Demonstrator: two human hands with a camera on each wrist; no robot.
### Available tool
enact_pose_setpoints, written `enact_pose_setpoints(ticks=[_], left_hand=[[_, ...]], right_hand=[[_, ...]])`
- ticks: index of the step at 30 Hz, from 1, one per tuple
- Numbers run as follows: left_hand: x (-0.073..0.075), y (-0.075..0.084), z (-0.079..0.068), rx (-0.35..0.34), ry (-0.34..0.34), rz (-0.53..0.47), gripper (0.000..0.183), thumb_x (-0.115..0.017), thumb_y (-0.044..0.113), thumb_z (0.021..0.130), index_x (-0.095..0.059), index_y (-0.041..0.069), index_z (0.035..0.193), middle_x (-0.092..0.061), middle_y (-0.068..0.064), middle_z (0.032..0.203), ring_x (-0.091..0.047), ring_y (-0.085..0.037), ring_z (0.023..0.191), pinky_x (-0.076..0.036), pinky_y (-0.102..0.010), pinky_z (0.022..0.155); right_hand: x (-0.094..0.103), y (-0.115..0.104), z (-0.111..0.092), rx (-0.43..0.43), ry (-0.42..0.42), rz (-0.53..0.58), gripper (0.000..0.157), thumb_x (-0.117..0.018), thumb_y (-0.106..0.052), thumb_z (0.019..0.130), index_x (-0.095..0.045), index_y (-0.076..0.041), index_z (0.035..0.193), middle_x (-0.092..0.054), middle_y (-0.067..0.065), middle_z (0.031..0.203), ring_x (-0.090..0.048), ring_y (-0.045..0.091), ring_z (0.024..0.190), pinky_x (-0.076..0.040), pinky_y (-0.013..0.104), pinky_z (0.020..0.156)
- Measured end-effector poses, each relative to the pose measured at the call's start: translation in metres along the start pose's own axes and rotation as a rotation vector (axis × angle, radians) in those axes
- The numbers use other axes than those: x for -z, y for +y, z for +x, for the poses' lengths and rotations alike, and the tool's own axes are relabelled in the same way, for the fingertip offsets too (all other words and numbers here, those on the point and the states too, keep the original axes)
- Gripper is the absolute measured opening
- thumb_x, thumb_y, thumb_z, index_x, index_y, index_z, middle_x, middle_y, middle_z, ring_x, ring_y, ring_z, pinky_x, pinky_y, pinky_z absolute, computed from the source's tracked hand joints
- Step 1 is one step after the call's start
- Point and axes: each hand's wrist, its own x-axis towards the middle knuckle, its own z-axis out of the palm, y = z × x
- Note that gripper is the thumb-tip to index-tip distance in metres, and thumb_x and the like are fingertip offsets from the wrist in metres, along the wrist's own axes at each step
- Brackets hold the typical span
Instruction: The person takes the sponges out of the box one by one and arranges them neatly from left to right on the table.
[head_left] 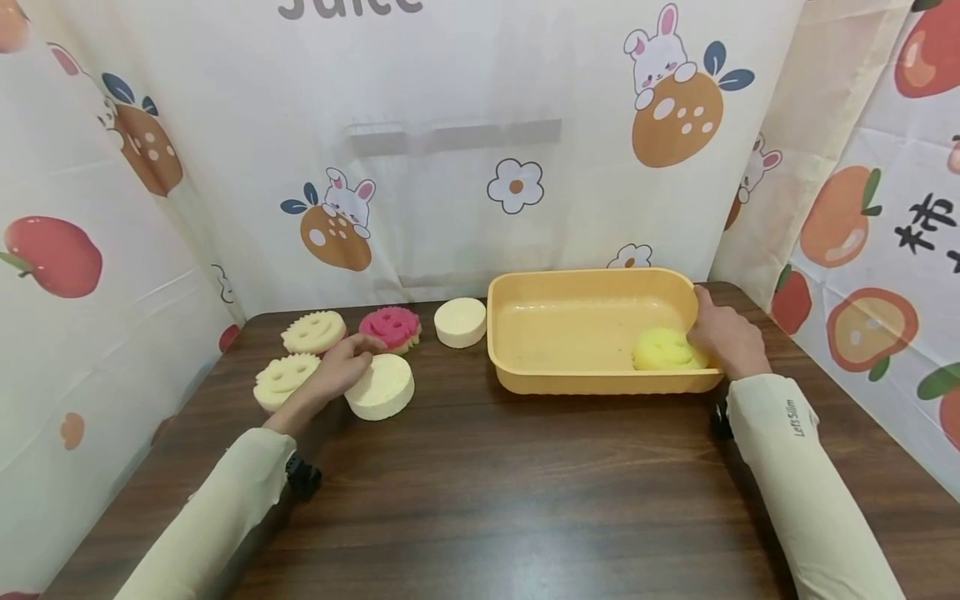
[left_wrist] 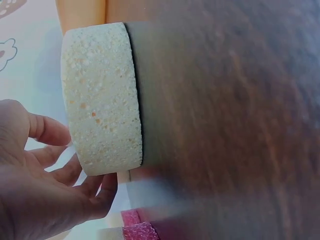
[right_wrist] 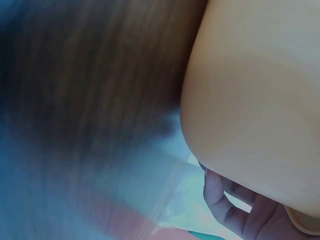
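My left hand reaches among several sponges on the left of the table, its fingers loosely bent and apart. Close beside it is a round cream sponge, its pitted side filling much of the left wrist view. Just past the fingertips lies a pink smiley-face sponge; whether they touch it cannot be told. With my right hand I grip the right end of a yellow plastic basin by its rim, fingers outside. Inside the basin, at that end, lies a yellow smiley-face sponge.
Two cream smiley-face sponges, one farther back and one nearer, lie left of my left hand. Another round cream sponge stands against the basin's left side. Printed cloth hangs behind the brown wooden table and along both sides.
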Motion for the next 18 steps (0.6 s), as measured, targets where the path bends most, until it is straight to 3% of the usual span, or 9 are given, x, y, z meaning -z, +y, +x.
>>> enact_pose_setpoints(ticks=[18], left_hand=[[-0.0016, 0.0068, 0.0007, -0.062, 0.047, 0.016, 0.036, -0.038, 0.010, 0.101, -0.053, -0.001, 0.132, -0.055, -0.025, 0.139, -0.048, -0.040, 0.134, -0.037, -0.055, 0.111]], right_hand=[[0.0002, 0.0005, -0.0004, 0.002, 0.001, 0.000, 0.078, -0.044, -0.016, 0.093, -0.002, -0.003, 0.157, -0.054, 0.040, 0.116, -0.056, 0.042, 0.083, -0.045, 0.053, 0.066]])
